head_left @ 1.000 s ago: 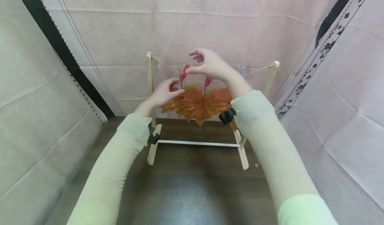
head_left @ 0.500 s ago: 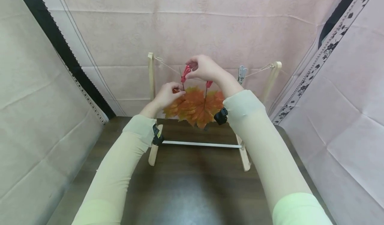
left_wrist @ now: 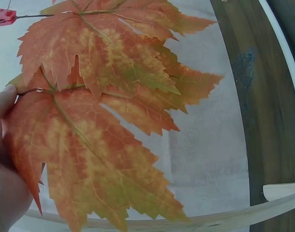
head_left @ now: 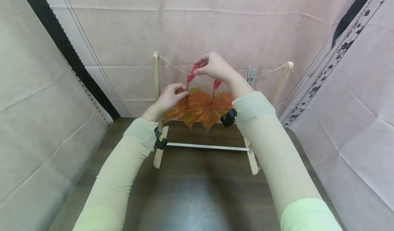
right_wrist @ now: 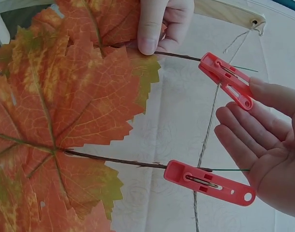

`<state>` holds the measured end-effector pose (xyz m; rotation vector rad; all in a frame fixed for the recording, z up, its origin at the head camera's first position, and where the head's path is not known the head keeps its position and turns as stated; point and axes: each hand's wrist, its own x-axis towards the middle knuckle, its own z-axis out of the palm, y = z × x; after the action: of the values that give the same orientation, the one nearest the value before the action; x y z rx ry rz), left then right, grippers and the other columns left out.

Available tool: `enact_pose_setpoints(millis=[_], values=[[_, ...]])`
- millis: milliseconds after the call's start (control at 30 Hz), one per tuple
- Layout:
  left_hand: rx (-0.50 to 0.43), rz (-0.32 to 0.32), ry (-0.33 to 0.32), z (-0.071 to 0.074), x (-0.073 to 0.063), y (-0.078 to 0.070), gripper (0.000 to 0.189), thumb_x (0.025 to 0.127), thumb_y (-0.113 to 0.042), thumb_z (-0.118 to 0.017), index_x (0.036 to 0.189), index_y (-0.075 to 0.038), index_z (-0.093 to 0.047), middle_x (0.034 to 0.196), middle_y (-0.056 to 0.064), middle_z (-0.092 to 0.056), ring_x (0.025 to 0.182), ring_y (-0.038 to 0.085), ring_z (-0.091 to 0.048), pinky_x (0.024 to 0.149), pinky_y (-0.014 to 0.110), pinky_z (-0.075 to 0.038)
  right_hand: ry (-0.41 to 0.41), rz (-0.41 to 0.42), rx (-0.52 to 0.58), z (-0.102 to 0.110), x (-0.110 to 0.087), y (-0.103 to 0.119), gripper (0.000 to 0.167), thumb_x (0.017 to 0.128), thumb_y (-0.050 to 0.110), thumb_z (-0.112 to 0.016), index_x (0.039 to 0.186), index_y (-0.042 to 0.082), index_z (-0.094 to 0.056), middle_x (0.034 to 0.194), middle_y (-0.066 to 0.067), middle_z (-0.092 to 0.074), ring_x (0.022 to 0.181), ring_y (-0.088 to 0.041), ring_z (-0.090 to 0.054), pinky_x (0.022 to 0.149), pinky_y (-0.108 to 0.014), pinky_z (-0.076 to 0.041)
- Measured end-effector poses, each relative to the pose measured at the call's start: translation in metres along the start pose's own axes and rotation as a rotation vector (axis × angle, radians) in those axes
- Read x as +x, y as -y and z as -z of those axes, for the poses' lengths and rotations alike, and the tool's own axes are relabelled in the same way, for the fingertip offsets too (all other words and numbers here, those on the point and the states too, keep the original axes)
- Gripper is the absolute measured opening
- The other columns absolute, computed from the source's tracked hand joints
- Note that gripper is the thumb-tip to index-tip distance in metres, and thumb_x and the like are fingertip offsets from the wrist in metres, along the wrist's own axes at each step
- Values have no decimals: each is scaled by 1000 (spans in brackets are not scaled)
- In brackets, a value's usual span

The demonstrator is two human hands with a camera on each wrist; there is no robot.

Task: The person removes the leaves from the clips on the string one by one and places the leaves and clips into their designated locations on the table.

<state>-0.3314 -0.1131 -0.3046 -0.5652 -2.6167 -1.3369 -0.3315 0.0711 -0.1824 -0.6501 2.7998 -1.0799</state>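
An orange leaf point(left_wrist: 94, 154) hangs just below the string point(right_wrist: 212, 108), its stem point(right_wrist: 179, 55) pinched near the base by a person's left grip point(head_left: 169, 97), while the right grip point(head_left: 214, 66) holds a red peg point(right_wrist: 225, 77) at the string. Should the peg miss stem or string, the leaf could slip to the bench point(head_left: 191, 196) beneath; a hard tug might jostle the overlapping second leaf point(right_wrist: 70, 101), hung from a second red peg point(right_wrist: 208, 182) on the string. A wooden frame point(head_left: 157, 75) carries the string; no container shows.
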Motion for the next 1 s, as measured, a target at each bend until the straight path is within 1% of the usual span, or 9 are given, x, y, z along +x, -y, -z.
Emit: enact_pose_setpoints(millis=[100, 233, 433, 533, 600, 867, 1000], values=[[-8, -4, -8, 1, 0, 0, 16, 92, -16, -59, 98, -2, -63, 88, 9, -59, 80, 18, -46, 74, 27, -38, -4, -13, 25, 1, -1, 1, 38, 88, 18, -65, 124, 7, -59, 123, -11, -62, 112, -22, -58, 99, -37, -43], [12, -12, -9, 2, -1, 0, 16, 93, -17, -58, 97, -2, -63, 81, 7, -55, 76, 19, -44, 70, 28, -37, -10, -22, 41, 2, -2, 2, 37, 87, 20, -66, 122, 8, -61, 121, -9, -63, 109, -20, -60, 98, -35, -44], [28, -51, -24, 6, -2, -2, 17, 93, -16, -57, 94, 0, -63, 77, 6, -53, 72, 18, -44, 67, 27, -37, -40, -40, 73, 2, -4, 4, 35, 85, 23, -69, 117, 9, -64, 116, -9, -66, 105, -19, -62, 95, -34, -46], [28, -55, -32, 8, -4, -3, 16, 93, -16, -58, 93, 0, -63, 75, 6, -53, 70, 17, -43, 65, 27, -36, -53, -48, 78, 2, -3, 3, 34, 85, 23, -69, 116, 9, -65, 114, -9, -67, 104, -20, -63, 95, -34, -46], [35, -60, -30, 9, -5, -3, 16, 93, -15, -57, 92, 0, -63, 75, 6, -53, 70, 17, -43, 65, 27, -36, -56, -56, 84, 3, -3, 3, 33, 85, 22, -69, 115, 9, -65, 114, -10, -67, 104, -22, -63, 95, -34, -47], [53, -29, -35, 13, -10, 1, 16, 93, -16, -57, 93, -2, -64, 83, 10, -59, 74, 18, -45, 67, 28, -37, -95, -81, 52, 6, -2, 7, 30, 86, 23, -68, 113, 10, -67, 113, -9, -68, 104, -20, -64, 95, -34, -45], [69, -31, -30, 14, -11, 3, 16, 93, -17, -57, 93, -2, -64, 80, 9, -58, 72, 18, -44, 66, 28, -37, -117, -75, 47, 9, -4, 8, 31, 86, 22, -68, 114, 8, -66, 114, -10, -67, 104, -20, -64, 95, -34, -46]])
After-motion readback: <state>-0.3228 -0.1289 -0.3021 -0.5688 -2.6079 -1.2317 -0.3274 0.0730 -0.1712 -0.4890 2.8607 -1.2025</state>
